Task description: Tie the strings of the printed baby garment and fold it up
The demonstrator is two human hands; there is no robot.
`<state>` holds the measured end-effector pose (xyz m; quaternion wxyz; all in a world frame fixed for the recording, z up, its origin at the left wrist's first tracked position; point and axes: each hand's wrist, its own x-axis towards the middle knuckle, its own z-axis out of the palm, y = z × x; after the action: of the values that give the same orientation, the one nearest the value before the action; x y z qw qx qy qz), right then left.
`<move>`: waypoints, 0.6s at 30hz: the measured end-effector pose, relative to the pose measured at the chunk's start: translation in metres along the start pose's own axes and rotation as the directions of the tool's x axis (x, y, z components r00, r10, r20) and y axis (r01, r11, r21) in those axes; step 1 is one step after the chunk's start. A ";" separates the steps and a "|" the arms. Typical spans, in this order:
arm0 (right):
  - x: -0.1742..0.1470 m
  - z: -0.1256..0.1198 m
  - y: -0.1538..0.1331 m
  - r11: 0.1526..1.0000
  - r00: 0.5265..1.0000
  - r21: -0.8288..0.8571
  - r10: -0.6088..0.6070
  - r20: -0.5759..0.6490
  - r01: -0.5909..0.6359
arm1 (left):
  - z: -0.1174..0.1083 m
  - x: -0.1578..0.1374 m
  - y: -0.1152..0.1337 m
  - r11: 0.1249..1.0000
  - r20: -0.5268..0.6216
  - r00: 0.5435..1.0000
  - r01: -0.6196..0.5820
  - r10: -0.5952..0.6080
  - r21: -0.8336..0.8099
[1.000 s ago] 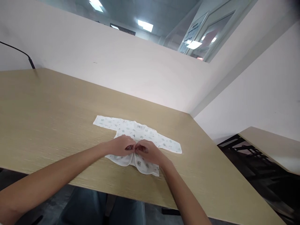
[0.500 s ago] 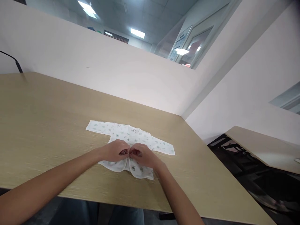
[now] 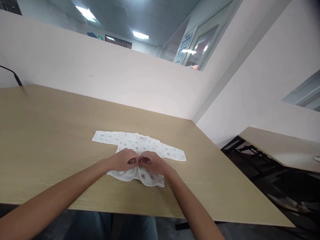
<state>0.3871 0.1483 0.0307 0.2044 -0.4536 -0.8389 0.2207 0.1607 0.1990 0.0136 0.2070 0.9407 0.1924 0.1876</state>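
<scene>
Shirt (image 3: pixel 143 146): small, white, long-sleeved, with a scattered print of little pictures; it lies spread on the table (image 3: pixel 70 133), near the middle, collar toward the wall (image 3: pixel 120 81) and hem toward the person
Sleeves (image 3: pixel 106 137): both stretched out flat, one to each side
Neck label (image 3: pixel 142 138): small, with dark marks, inside the collar
Left hand (image 3: pixel 124 160): over the shirt's front, thumb and fingers pinched together on the cloth at the middle
Right hand (image 3: pixel 153 163): pinched on the cloth in the same way, its fingertips meeting those of the left; the exact bit gripped is hidden
Front edges (image 3: pixel 137 173): close together just below the fingertips, then curving apart toward the hem in two rounded corners
Cable (image 3: pixel 17 78): black, at the far left, by the wall
Window (image 3: pixel 130 20): above the wall, with ceiling lights (image 3: pixel 140 35) and a door (image 3: pixel 203 46) showing
Second table (image 3: pixel 277 146): off to the right, pale top, dark frame beneath
Legs (image 3: pixel 91 225): the person's, in blue trousers, below the near table edge
</scene>
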 end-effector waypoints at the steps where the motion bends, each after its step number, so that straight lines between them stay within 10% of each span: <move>1: 0.000 0.000 0.000 1.000 1.000 0.006 0.008 0.000 -0.008 | 0.000 0.000 0.000 1.000 0.002 1.000 -0.001 0.001 -0.005; 18: -0.003 -0.006 -0.005 1.000 1.000 0.006 -0.005 0.018 0.005 | -0.008 0.003 0.006 1.000 0.050 0.999 0.015 -0.015 0.004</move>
<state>0.3885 0.1445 0.0375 0.1986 -0.4488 -0.8412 0.2269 0.1618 0.1977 0.0242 0.2115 0.9440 0.1945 0.1621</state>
